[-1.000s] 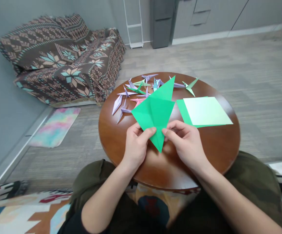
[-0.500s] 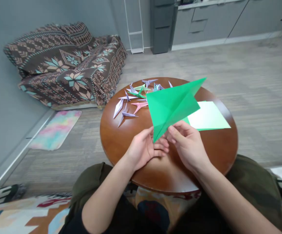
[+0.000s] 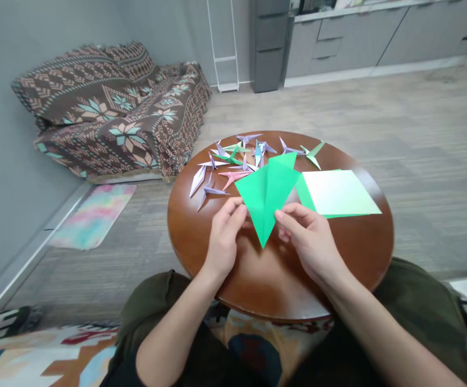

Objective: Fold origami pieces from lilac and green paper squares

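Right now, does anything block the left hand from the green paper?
Nothing visible does. The left hand is beside the left edge of the green paper, though whether it touches is unclear; the right hand pinches the opposite edge. The pink folded piece lies beyond.

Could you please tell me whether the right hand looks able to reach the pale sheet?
Probably yes: the pale sheet lies just beyond the right hand and nothing seems to block the way, though that hand's grip is on the folded green paper.
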Demonstrator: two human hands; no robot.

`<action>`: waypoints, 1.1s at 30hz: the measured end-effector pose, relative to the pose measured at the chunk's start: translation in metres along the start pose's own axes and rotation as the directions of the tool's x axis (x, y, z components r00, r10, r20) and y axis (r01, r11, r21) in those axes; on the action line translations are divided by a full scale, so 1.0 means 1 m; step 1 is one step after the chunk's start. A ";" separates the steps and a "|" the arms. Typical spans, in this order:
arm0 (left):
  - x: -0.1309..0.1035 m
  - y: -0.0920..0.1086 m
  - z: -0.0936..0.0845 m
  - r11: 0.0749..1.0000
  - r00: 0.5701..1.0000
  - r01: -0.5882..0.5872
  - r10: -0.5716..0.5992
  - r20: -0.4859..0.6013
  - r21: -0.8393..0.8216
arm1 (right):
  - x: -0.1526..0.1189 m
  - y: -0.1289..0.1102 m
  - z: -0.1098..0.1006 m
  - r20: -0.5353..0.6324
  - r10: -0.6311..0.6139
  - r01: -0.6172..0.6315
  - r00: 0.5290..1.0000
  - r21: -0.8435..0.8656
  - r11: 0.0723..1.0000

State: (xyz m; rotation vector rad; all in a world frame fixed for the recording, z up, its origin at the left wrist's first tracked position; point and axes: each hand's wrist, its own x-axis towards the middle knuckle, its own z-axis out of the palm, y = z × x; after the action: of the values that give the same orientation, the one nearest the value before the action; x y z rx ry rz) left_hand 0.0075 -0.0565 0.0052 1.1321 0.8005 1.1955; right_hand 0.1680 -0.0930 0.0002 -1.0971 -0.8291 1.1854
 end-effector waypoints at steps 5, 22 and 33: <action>-0.005 0.009 0.004 0.941 0.944 -0.206 0.263 -0.199 0.267 | -0.002 -0.001 0.000 -0.064 -0.375 0.323 0.925 -0.386 0.864; 0.009 0.003 -0.002 0.960 0.976 0.216 -0.209 0.058 -0.179 | 0.004 -0.002 -0.007 -0.018 -0.422 0.395 0.906 -0.318 0.862; 0.019 0.014 -0.030 0.941 0.882 0.329 -0.338 0.329 0.085 | 0.010 -0.019 -0.032 0.392 -0.500 0.635 0.772 -0.506 0.584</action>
State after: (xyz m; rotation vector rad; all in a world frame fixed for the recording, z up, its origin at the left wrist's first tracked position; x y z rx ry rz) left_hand -0.0205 -0.0312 0.0121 1.1286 0.7099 0.6784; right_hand 0.2053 -0.0899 0.0085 -1.0828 -1.6841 0.4566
